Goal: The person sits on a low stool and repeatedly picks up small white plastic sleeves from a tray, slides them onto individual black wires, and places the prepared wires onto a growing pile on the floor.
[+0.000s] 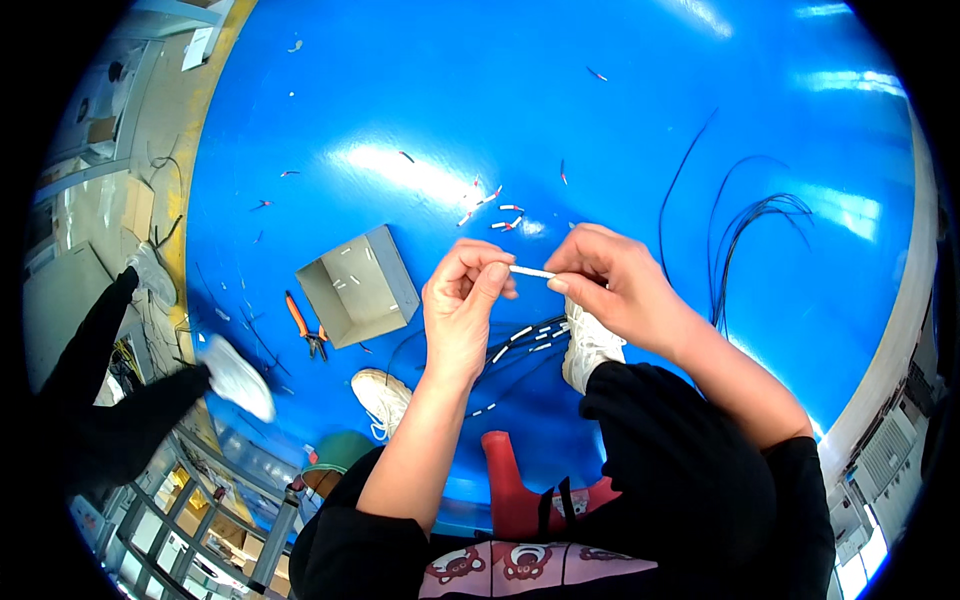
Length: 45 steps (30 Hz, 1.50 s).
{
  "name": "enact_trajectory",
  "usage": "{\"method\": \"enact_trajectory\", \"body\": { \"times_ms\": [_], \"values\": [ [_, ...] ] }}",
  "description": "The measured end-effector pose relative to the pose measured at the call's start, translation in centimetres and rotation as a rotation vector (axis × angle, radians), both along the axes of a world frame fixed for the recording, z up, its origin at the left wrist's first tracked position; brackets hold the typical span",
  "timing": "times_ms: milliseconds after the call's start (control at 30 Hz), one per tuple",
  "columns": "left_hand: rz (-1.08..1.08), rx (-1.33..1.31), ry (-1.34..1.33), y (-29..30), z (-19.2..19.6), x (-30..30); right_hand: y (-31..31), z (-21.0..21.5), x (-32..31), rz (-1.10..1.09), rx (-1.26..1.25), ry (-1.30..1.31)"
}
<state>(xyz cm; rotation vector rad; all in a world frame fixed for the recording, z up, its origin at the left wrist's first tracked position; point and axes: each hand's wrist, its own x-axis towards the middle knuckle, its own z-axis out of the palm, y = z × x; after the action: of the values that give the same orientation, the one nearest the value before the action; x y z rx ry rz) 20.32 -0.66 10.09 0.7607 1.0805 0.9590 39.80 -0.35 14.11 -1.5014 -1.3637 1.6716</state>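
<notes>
Between my two hands a thin white sleeve-like tube [531,271] is stretched out level, one end in each pinch. My left hand [464,290] has thumb and forefinger closed on its left end. My right hand [606,275] grips the other end between thumb and fingers. Beneath them, black cables [525,342] with several white sleeves on them lie on the blue floor. Left of my hands, an open grey box [400,283] holds a few small white pieces. Short white and red bits [508,220] are scattered just beyond my hands.
Orange-handled pliers [298,316] lie beside the box. A bundle of black cables [745,225] curves across the floor at right. A red stool [505,475] is under me, with a green bucket [338,452] nearby. Another person's white shoe [238,380] is at left.
</notes>
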Motion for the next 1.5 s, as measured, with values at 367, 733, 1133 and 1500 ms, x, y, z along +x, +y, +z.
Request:
{"method": "enact_trajectory", "body": {
  "times_ms": [367, 733, 1133, 1500],
  "values": [
    [-0.228, 0.48, 0.511, -0.2, 0.8, 1.1, 0.8, -1.5, 0.5, 0.043, -0.264, 0.256],
    [-0.201, 0.587, 0.689, 0.3, 0.4, 0.3, 1.2, -4.1, 1.8, 0.197, -0.057, 0.095],
    [0.061, 0.203, 0.693, 0.0, -5.6, -5.3, -2.6, -13.9, 9.4, 0.202, -0.283, 0.004],
    [-1.077, 0.319, 1.404, -7.9, -9.3, -12.2, -13.9, -19.5, 11.9, 0.21, -0.049, -0.607]
  ]
}}
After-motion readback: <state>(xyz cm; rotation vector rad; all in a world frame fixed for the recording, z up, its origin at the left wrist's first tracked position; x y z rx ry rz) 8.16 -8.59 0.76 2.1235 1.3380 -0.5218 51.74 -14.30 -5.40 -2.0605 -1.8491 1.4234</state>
